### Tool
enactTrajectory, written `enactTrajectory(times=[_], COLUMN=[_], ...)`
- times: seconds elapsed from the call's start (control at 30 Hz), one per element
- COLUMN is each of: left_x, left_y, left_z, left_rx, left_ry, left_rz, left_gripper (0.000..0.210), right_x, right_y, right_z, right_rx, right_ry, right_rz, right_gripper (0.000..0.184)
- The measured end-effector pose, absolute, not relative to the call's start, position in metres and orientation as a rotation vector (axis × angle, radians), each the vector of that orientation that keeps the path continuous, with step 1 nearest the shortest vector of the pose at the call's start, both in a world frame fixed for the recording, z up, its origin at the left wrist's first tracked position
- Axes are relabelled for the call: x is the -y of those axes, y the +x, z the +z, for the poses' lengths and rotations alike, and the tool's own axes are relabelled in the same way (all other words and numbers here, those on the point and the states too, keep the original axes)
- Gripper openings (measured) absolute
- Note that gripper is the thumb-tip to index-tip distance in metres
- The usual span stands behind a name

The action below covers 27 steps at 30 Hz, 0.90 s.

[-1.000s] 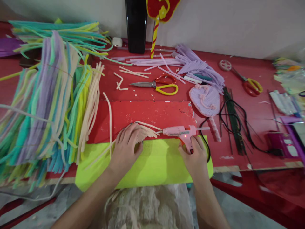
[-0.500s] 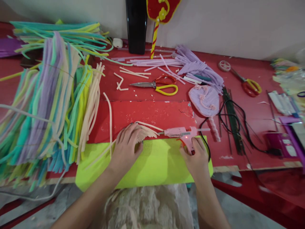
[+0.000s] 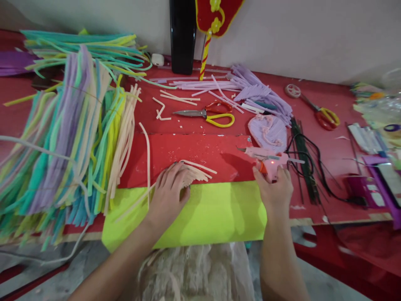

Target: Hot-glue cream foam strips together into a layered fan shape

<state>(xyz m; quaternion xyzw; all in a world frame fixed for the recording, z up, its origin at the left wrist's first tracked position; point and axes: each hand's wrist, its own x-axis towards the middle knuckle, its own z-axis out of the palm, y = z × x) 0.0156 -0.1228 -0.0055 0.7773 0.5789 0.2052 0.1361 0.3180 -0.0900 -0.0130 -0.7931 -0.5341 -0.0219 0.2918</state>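
Note:
My left hand (image 3: 167, 190) lies over a fan of cream pipe cleaners (image 3: 198, 173), its fingers curled together and gripping them at the upper edge of a lime-green sheet (image 3: 219, 217). One cream stem stands out above the fan. My right hand (image 3: 276, 190) is wrapped round the handle of a pink glue gun (image 3: 266, 155). The gun is raised, with its nozzle to the left, apart from the fan, and a clear glue stick at its rear. Just behind the gun lies a lilac pipe-cleaner fan (image 3: 267, 130) with pink trim.
Bundles of coloured pipe cleaners (image 3: 72, 125) cover the left side. Scissors (image 3: 205, 113) with red and yellow handles lie beyond the red board (image 3: 194, 146). At right are more scissors (image 3: 322, 115), a black cord (image 3: 324, 167) and dark green stems (image 3: 305, 167).
The glue gun in my right hand has moved right and up, away from the cream pipe cleaners. My left hand stays on them. The view has shifted slightly.

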Motion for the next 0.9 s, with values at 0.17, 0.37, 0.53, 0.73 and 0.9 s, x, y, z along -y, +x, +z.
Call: enactTrajectory(times=[0.17, 0.37, 0.53, 0.73, 0.9], left_x=[0.123, 0.123, 0.122, 0.122, 0.122], left_y=[0.015, 0.015, 0.015, 0.015, 0.016], left_z=[-0.006, -0.007, -0.006, -0.005, -0.004], left_rx=[-1.661, -1.654, -1.658, -1.659, -1.687], left_ry=[2.240, 2.229, 2.242, 2.249, 2.239], left_rz=[0.600, 0.606, 0.616, 0.620, 0.603], left_gripper=[0.045, 0.045, 0.044, 0.044, 0.042], right_x=[0.071, 0.076, 0.088, 0.092, 0.090], right_y=[0.318, 0.299, 0.251, 0.210, 0.215], right_z=[-0.024, -0.011, 0.008, 0.001, -0.006], right_rx=[1.529, 1.481, 1.683, 1.855, 1.881], right_ry=[-2.117, -2.004, -1.689, -1.477, -1.477], right_rz=[-0.004, -0.146, 0.156, 0.514, 0.582], right_gripper=[0.055, 0.052, 0.020, 0.016, 0.020])
